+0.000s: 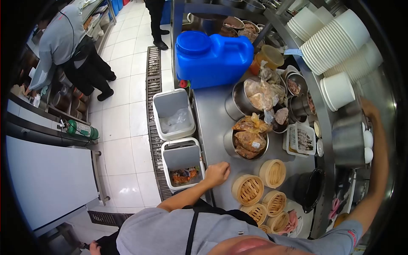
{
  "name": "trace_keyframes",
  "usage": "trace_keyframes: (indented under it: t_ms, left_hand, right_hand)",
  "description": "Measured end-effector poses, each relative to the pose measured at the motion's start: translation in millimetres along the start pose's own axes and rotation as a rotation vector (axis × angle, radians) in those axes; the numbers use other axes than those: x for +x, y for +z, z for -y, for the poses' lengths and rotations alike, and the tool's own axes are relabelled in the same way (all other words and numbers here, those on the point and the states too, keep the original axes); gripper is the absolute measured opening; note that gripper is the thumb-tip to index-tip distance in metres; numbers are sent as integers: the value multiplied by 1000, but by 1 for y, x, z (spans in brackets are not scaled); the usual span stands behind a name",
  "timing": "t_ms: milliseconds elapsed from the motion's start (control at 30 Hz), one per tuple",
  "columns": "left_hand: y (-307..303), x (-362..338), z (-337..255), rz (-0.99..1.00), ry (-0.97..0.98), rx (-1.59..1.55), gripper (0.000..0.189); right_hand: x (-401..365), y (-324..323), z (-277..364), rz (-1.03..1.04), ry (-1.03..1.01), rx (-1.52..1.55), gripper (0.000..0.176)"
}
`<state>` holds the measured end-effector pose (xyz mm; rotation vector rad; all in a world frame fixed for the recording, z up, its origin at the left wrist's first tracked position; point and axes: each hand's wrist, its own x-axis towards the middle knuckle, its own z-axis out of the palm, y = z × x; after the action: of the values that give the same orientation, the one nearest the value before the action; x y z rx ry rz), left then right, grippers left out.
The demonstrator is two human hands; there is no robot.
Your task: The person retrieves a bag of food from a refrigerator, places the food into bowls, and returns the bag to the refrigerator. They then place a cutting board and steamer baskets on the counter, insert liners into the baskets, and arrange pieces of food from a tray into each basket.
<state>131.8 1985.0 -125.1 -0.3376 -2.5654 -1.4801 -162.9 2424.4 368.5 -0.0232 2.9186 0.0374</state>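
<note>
No wording can be read with certainty. 1 small white label point(256, 145) stands on a plastic bag of orange-brown meat point(245, 139) in a steel pot point(228, 145); its print is too small to make out. Red lettering point(352, 238) runs along the right sleeve point(340, 233) of the camera wearer's grey shirt point(157, 229), slanted and blurred past reading. On the co-worker's grey shirt point(68, 32), 1 short red mark point(62, 12) shows high up, too small to tell. Pale markings on the green cylinder point(79, 129) by the white-tiled floor point(121, 142) are likewise illegible.
</note>
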Motion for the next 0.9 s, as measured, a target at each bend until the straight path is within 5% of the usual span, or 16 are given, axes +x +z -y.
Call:
trace_keyframes:
  t_ms: [433, 533, 633, 733, 800, 833, 900]
  left_hand:
    - [-3, 1, -6, 57, -13, 47, 10]
    - [-4, 0, -5, 49, 1, 43, 10]
    - [-3, 0, -4, 31, -8, 37, 10]
    - [-4, 0, -4, 8, 16, 40, 11]
    - [-4, -2, -4, 31, -30, 44, 12]
    - [-2, -1, -4, 37, -18, 44, 12]
    - [1, -3, -1, 18, -22, 84, 13]
  right_hand:
    - [-35, -1, 74, -133, -2, -87, 49]
    - [-57, -10, 84, -56, 65, 290, 43]
    - [-54, -4, 71, -10, -115, 605, 41]
    - [-66, -13, 65, -139, -81, 388, 49]
    - [-83, -20, 68, -711, -172, 485, 48]
    - [-90, -28, 69, -720, -162, 485, 48]
    - [-115, -40, 81, -938, -415, -27, 48]
